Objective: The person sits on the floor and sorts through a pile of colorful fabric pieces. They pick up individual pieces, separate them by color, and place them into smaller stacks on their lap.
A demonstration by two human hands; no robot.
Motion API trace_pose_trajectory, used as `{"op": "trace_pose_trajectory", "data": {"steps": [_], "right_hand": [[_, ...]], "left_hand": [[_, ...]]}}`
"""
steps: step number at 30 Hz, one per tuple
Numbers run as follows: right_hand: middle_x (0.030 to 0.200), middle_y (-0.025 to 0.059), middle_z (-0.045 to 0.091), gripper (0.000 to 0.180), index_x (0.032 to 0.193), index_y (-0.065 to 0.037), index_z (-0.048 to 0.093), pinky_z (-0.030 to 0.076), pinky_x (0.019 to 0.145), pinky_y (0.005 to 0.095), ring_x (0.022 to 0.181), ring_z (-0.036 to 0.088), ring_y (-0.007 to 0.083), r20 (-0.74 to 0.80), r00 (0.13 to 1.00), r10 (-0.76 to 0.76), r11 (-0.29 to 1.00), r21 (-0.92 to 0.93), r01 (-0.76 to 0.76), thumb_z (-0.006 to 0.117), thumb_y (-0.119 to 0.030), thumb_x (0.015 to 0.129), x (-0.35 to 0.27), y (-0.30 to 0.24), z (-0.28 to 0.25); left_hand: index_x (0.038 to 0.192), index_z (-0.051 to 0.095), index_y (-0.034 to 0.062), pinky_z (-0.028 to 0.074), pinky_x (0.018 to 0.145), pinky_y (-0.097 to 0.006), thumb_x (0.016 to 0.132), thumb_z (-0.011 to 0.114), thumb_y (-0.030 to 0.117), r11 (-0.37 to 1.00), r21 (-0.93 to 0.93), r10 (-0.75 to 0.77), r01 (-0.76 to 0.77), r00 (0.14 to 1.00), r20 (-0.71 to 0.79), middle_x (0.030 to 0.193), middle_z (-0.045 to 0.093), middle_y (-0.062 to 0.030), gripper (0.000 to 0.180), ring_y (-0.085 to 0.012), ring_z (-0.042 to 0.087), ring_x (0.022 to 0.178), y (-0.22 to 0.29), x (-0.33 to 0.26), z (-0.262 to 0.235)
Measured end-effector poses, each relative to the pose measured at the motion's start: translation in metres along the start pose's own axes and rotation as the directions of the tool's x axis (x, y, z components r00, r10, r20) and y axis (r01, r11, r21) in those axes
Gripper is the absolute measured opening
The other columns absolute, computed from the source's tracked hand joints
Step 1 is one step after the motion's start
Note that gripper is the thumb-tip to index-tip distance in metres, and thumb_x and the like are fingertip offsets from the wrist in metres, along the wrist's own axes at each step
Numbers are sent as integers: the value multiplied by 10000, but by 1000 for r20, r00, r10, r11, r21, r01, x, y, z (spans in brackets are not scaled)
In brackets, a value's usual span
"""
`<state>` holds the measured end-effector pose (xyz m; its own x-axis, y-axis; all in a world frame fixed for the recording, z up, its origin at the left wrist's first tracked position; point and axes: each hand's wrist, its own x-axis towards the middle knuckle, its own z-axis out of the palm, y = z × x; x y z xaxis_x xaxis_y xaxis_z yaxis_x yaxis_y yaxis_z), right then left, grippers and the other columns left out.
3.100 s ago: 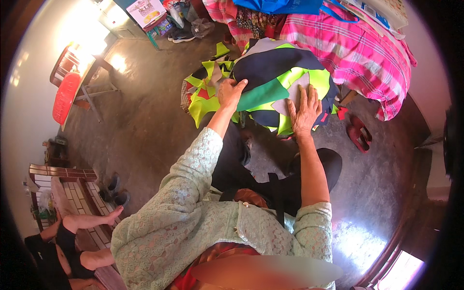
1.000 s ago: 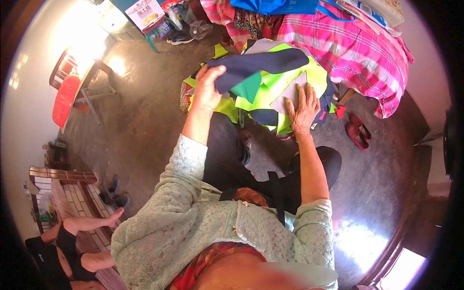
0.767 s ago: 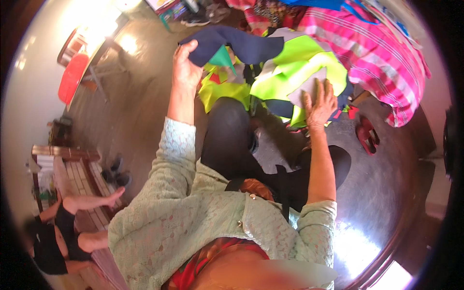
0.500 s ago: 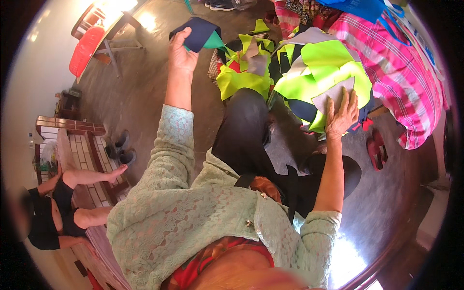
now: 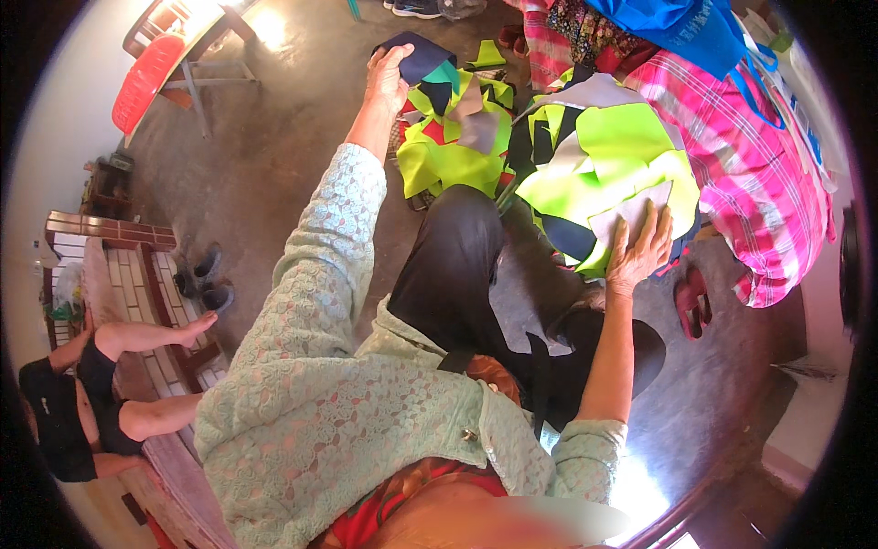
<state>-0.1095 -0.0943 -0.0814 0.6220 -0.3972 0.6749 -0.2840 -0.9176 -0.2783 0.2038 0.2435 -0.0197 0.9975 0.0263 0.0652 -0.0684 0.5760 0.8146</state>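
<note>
My left hand [image 5: 386, 84] is raised, its fingers closed on a navy fabric piece [image 5: 419, 57]. A green fabric strip [image 5: 444, 75] shows beside that piece, over the smaller heap. This heap of neon-yellow, grey and red fabric scraps [image 5: 425, 163] lies beyond my left knee. To its right is a bigger pile of neon-yellow fabric pieces [image 5: 622, 133], with navy and grey ones among them. On that pile's near side my right hand [image 5: 638, 249] rests with fingers spread over a grey fabric piece [image 5: 608, 224].
Pink plaid cloth [image 5: 704, 156] drapes at the right, with a blue bag [image 5: 672, 32] above it. Red shoes [image 5: 692, 304] lie on the floor. At left, a person [image 5: 101, 403] sits on a bench near dark shoes [image 5: 206, 279]. A red chair [image 5: 146, 82] stands far left.
My left hand has moved right with the navy piece, closer to the smaller heap. The view has shifted slightly; my right hand stays on the grey piece.
</note>
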Motion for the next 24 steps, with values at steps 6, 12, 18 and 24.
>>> {"op": "trace_pose_trajectory", "data": {"steps": [6,12,18,24], "right_hand": [[1426,119,409,594,1336,-147,502,207,1089,469,1326,355,303,-7,1000,-3,1000,-14,3,573,-448,829,1,2,0],[1352,150,459,580,1260,-114,562,277,1004,454,1234,422,300,-59,998,-20,999,36,22,657,-377,751,5,-2,-10],[1401,133,415,595,1286,-156,528,205,1074,485,1308,355,301,11,997,77,996,40,-77,631,-447,777,1,-3,-8],[1468,163,331,680,1396,-177,414,187,1099,505,1362,295,333,148,988,47,994,88,-61,547,-551,843,1,3,-17]], "left_hand": [[784,611,17,463,481,-357,781,661,135,700,670,-43,246,952,-303,747,604,-62,127,-189,586,650,-76,-19,-56],[966,647,41,454,627,-274,827,655,186,613,699,-341,369,921,-187,834,617,-20,200,-123,560,729,-101,-134,-89],[999,640,9,473,784,-282,844,662,186,567,807,-147,-165,944,297,988,662,-101,236,-180,618,889,-42,-211,-18],[1050,622,140,397,931,-456,765,704,268,-163,734,-103,-659,751,652,1188,596,-71,324,-291,521,1154,-38,-245,23]]}}
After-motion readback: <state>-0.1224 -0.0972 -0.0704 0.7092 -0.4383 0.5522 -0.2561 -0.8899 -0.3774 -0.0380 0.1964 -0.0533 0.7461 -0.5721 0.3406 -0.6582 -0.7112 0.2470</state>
